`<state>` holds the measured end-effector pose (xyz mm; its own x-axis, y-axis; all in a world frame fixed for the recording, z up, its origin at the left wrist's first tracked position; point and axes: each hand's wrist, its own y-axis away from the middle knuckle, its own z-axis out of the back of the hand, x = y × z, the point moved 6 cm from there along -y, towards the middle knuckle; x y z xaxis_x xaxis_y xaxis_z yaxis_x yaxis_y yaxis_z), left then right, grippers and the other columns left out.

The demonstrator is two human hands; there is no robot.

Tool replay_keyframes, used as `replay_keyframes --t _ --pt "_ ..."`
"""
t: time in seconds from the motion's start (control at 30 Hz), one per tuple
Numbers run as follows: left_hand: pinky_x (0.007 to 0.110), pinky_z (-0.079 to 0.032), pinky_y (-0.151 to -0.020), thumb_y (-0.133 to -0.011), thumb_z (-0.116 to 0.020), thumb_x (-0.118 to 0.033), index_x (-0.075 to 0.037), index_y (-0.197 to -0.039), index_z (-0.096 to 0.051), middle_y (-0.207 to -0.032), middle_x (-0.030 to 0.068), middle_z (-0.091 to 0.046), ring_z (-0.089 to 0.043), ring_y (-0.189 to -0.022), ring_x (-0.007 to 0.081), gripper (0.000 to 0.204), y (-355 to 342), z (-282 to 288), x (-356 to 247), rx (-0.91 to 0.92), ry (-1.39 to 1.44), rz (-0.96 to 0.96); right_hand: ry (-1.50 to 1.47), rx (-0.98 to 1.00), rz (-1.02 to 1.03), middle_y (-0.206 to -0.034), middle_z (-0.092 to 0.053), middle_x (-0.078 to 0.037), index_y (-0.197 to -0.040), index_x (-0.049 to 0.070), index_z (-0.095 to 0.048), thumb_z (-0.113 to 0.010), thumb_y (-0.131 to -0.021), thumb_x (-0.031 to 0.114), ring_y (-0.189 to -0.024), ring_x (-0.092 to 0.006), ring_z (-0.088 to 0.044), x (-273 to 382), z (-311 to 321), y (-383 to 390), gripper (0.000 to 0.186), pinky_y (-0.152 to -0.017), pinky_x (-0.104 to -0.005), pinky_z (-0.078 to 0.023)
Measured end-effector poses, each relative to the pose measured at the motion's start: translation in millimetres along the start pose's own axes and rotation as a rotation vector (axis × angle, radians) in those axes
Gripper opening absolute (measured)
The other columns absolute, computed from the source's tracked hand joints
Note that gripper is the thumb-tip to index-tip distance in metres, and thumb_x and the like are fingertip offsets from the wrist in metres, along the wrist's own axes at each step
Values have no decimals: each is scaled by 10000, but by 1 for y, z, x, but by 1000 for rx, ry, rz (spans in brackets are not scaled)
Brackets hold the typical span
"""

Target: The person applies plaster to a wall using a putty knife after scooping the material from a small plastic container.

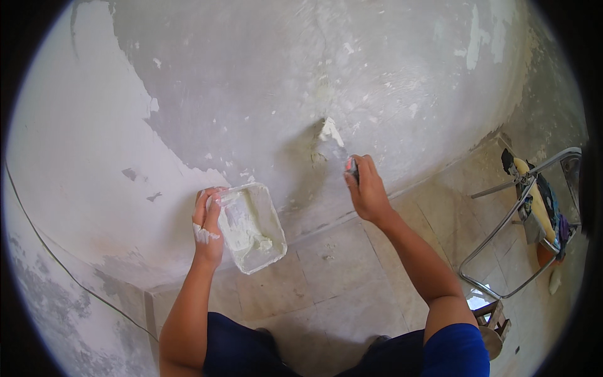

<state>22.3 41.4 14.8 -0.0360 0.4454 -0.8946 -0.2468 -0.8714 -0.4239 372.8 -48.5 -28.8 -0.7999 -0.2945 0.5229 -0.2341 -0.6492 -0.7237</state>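
1. Left hand (209, 213), just left of frame centre: fingers closed on the left edge of a white rectangular tub (268, 212); pale smears on the back of the hand.
2. Tub tilted, open side showing to me; whitish paste (256, 242) coats the inside, thickest low down.
3. Right hand (369, 191), right of centre: fingers clenched around the dark handle of a putty knife (336, 152), its blade pointing up and left at mid-frame.
4. White paste lies at the blade's end, against the wall (239, 94); I cannot tell whether the metal itself touches.
5. Wall: white coat at left, patchy grey across upper centre.
6. Right edge of frame: metal-framed chair (492, 254) bearing a jumble of items, on the tiled floor (339, 261).
7. Left edge: thin cable (66, 271).
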Motion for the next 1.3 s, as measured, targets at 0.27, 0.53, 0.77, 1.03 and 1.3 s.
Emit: replay_keyframes --t 0.27,0.53,0.77,1.03,1.3 --pt "337 -408 -1099 -1096 -507 -150 7 -1198 -619 -1232 94 -611 -572 -1185 207 218 -3 -7 4 30 0 -25 -217 -50 -261 -931 -680 -141 -1222 -44 -612 -648 -1068 226 -747 -227 -671 37 -28 1 313 -664 -398 -528" --pt "342 -412 -1104 -1107 -505 -171 0 -1207 -607 -1241 88 -608 -576 -1192 203 223 -5 1 10 30 15 13 -874 323 -764 -734 -632 -32 -924 54 -622 -604 -1101 349 -579 -114 -558 -12 -67 15 344 -541 -300 -444" --pt "346 -418 -1096 -1107 -511 -173 -1 -1195 -607 -1237 100 -617 -581 -1183 211 215 -6 -2 18 23 12 15 -969 418 -816 -708 -612 -37 -850 69 -611 -614 -1093 362 -562 -112 -544 -68 -105 63 380 -505 -294 -409" --pt "338 -393 -1124 -1100 -497 -209 -39 -1276 -597 -1293 86 -626 -557 -1238 193 264 -7 -5 19 78 -53 0 -679 487 -855 -690 -583 -12 -835 70 -608 -612 -1090 360 -567 -97 -523 -119 -114 145 386 -535 -276 -435" --pt "351 -370 -1149 -1093 -495 -184 -33 -1271 -589 -1297 94 -619 -549 -1256 205 252 -4 -5 5 99 -81 -57 -527 351 -726 -641 -512 18 -789 50 -594 -627 -1072 416 -613 -72 -494 -121 -84 145 464 -570 -288 -419"
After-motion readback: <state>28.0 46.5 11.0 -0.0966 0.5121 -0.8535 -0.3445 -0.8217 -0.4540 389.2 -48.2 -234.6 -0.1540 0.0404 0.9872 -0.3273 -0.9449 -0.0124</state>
